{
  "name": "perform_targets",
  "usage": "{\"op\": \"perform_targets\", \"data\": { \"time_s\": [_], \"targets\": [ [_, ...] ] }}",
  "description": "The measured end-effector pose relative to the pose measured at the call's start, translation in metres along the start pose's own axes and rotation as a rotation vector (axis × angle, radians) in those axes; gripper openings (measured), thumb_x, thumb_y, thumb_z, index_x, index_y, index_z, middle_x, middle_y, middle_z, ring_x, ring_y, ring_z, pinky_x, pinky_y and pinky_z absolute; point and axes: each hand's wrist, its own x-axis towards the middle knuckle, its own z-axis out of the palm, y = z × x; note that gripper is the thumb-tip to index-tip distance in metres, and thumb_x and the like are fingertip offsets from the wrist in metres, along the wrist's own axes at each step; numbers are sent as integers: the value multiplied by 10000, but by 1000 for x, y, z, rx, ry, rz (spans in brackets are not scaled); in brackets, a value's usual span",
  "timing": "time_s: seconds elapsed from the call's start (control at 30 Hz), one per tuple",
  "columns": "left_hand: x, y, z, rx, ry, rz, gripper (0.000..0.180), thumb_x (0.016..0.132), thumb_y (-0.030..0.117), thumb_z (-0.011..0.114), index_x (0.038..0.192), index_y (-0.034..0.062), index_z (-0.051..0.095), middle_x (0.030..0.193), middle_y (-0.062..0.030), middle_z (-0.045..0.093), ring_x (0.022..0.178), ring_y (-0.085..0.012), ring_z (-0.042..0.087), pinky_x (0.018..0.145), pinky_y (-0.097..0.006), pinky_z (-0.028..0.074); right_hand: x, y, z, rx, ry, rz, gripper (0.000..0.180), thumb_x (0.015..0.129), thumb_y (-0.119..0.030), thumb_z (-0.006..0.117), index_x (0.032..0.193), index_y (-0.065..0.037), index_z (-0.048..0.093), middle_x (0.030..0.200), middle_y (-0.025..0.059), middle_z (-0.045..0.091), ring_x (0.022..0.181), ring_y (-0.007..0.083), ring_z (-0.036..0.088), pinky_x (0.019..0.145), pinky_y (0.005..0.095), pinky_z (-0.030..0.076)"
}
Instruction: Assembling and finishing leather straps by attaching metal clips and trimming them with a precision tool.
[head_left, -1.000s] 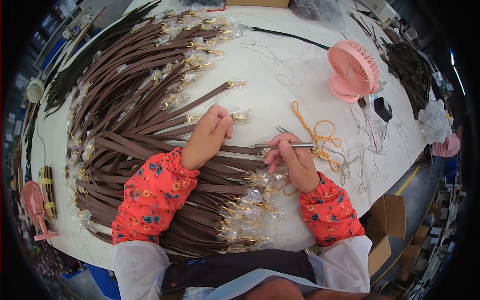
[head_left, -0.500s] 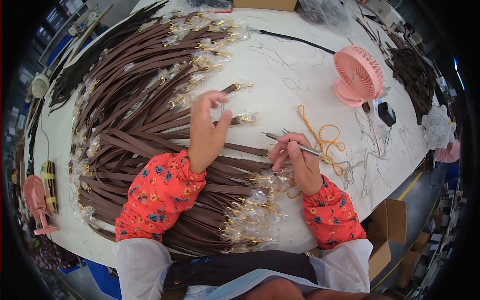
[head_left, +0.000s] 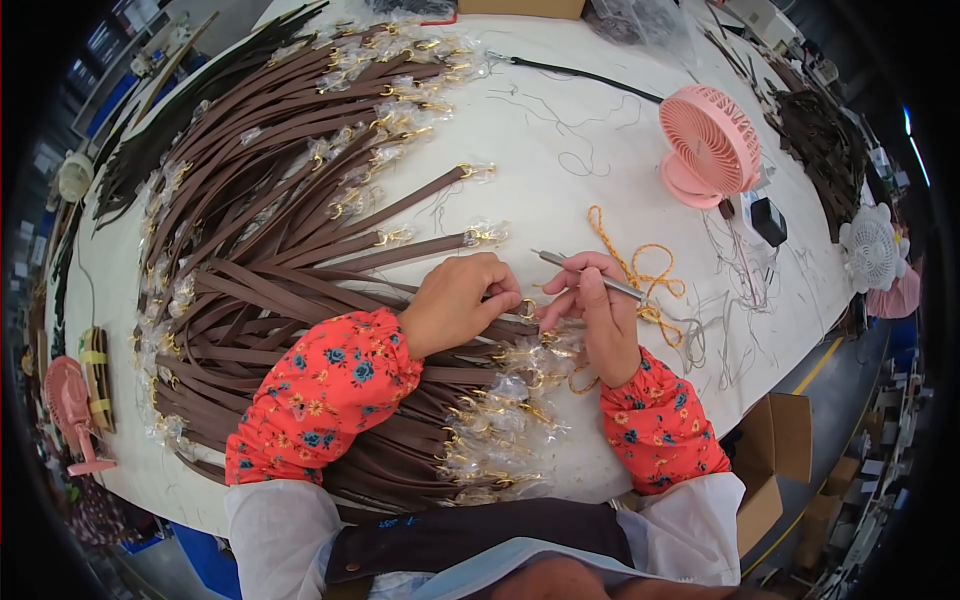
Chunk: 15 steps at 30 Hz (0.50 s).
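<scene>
"Head view, quick Q: what've the hands got?"

"R hand (head_left: 600,315) has a slim metal tool (head_left: 556,262) lying across it, tip out to the L. Prob. tucked like a pen so the thumb & fingertips stay usable for fine bits. L hand (head_left: 460,303) is curled narrow, fingertips turned in & down. Can't tell if it's pinching anything."

"OK, & the piece they're at?"

"Gold clasp (head_left: 528,309), btwn the two sets of fingertips, close to both. Contact's unclear. Looks like it's on a strap running under the L hand, but that part's hidden."

"Why's the rest laid like that?"

"Brown straps (head_left: 270,285) are heaped flat on the white table (head_left: 540,200), mostly lengthwise, w/ a lot of gold hardware in clear plastic wraps (head_left: 500,425) at the R ends. My guess: ends face R for easy reach, plastic's there vs. scratches."

"Anything apart from the heap?"

"Yep, a strap end w/ wrapped hardware (head_left: 486,233) sticks out just beyond the L hand, another past it."

"Other stuff nearby?"

"Orange cord (head_left: 630,272), loosely looped just beyond the R hand. Pink fan (head_left: 710,140) stands further back, facing roughly twd the work, presumably for air. Floral sleeves (head_left: 325,385) cover both forearms, prob. to save the clothes."
</scene>
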Motion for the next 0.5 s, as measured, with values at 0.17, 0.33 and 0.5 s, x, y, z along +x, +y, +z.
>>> {"op": "perform_targets", "data": {
  "time_s": [0.17,0.33,0.5],
  "targets": [
    [-2,-1,3,47,113,-25,136,863,156,640,884,22,629,824,-147,641,751,-308,626,678,-399,477,1,1,-4,-33,-17,-1,333,1058,-288,358,1156,15,456,860,120,608,670,159,630,666,272,517],
    [-4,-10,-6,-101,80,-48,131,888,141,625,895,11,619,760,-105,624,674,-215,588,626,-343,462,-1,-4,-7,-65,-72,107,366,1053,-316,374,1072,24,509,765,97,609,629,150,611,603,251,500],
    [-4,-12,-11,-377,-49,-133,118,944,131,606,933,16,583,763,61,516,700,-18,434,598,-193,378,-2,-4,-5,-51,-81,137,371,1052,-317,381,1065,28,517,771,97,609,628,144,604,611,247,504]
  ]
}}
